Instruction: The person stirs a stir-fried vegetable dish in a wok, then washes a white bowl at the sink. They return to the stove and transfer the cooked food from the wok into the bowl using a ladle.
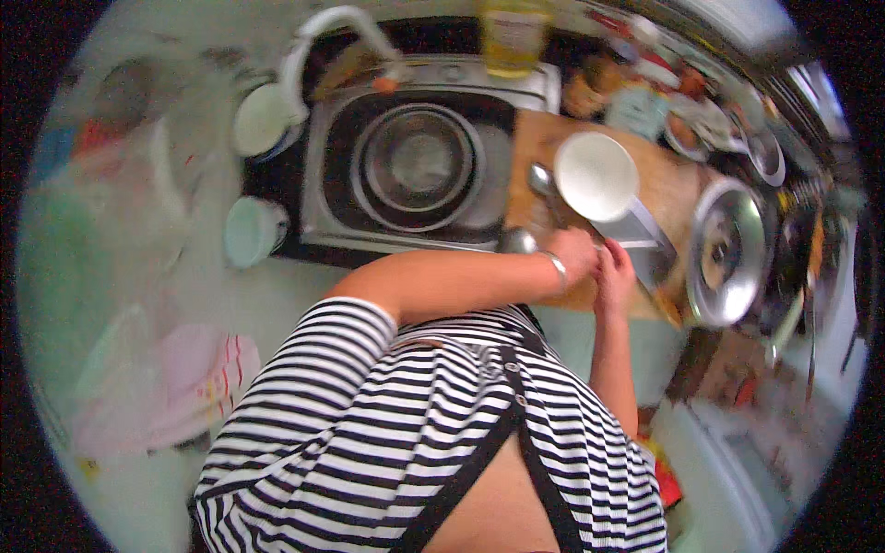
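My left hand [572, 251], with a silver bracelet at the wrist, reaches across my body to the front of a wooden cutting board [532, 142]. Its fingers meet those of my right hand [614, 273]; blur hides whether anything small is between them. Beside the left wrist shows the rounded metal bowl of a spoon or ladle [518, 241]. Another metal spoon [541, 178] lies on the board, its handle running towards the left hand. Behind the hands is a white round bowl [597, 176]. A knife or cleaver with a dark blade [650, 266] lies just right of my right hand.
Left of the board, a steel sink [318, 166] holds round metal basins [422, 162]. A white faucet [294, 69] and a bottle of yellow liquid [511, 41] stand behind. A pale green cup [249, 231] is at left, a shiny metal bowl [743, 290] at right.
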`<state>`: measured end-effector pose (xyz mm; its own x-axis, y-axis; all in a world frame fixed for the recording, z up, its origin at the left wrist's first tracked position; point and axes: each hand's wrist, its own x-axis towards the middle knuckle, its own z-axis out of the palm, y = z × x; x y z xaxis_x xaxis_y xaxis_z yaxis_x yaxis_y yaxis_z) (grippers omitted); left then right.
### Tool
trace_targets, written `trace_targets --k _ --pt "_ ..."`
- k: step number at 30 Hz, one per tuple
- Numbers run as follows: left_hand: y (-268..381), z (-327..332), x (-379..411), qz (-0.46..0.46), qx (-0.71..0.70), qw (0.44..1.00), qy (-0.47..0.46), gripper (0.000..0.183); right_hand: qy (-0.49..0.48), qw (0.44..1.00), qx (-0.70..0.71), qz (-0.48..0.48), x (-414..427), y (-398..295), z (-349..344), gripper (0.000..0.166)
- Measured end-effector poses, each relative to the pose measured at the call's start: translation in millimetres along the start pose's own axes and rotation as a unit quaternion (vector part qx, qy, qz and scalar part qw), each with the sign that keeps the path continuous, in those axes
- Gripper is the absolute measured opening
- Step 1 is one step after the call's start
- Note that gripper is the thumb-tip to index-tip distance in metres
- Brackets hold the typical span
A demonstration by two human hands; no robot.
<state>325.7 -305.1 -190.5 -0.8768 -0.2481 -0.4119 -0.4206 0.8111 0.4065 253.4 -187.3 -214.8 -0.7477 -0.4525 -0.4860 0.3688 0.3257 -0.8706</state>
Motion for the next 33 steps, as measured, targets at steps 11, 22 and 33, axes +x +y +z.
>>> trace_targets --k 11,22,33 --pt "29.4 -15.5 27.2 0.029 -0.15 0.987 0.051 0.016 -0.004 0.998 0.037 -0.057 76.5 -2.9 -30.0 0.039" --pt "-215.2 -103.6 -184.0 -0.266 -0.476 0.777 0.314 0.034 0.125 0.917 -0.28 -0.255 97.7 -7.7 -61.1 0.038" --pt "-483.7 -137.9 -260.0 -0.461 0.209 0.849 0.149 0.027 0.106 0.834 -0.501 -0.204 66.0 -12.9 -103.8 0.034"
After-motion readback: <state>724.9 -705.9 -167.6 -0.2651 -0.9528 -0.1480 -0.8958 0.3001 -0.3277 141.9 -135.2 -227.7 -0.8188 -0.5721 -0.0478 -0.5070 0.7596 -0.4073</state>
